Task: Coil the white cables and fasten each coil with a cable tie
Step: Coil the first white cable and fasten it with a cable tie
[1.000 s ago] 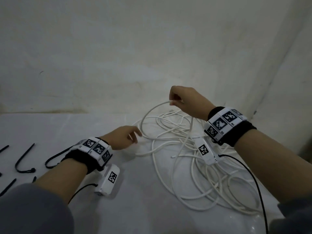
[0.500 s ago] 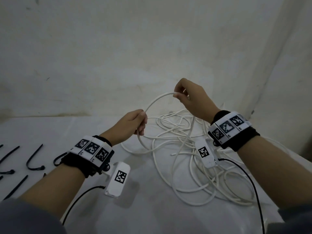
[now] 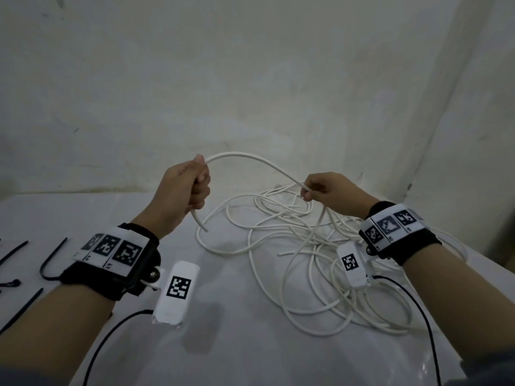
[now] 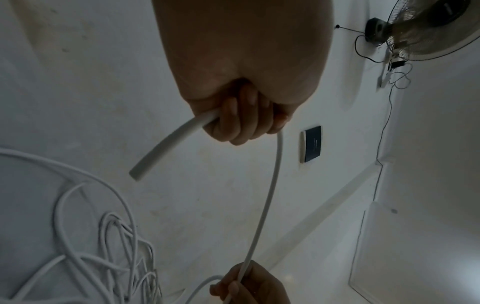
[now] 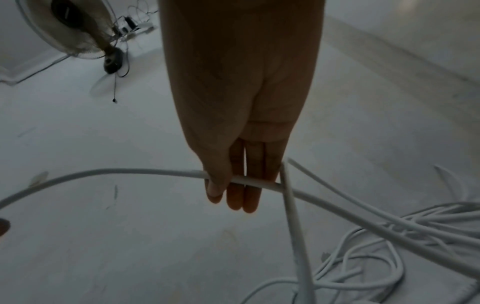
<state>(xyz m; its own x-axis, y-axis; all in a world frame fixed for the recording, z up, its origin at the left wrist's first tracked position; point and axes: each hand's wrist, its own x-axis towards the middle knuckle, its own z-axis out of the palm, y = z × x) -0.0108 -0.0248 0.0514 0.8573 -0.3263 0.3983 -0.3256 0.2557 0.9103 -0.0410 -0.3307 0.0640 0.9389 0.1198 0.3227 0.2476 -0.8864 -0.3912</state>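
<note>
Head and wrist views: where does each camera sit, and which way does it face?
Head: worn on the head, looking down at the tabletop; left hand, right hand and both forearms show.
Left wrist: under the left wrist, facing along the fist gripping the white cable.
Right wrist: along the right hand's fingers pinching the cable.
All share that cable.

One white cable (image 3: 245, 160) arches raised above the table between two grips, its cut end (image 3: 204, 229) hanging free at left — the remaining white cables (image 3: 306, 274) lie tangled loose at right, black cable ties (image 3: 53, 260) flat far left.
</note>
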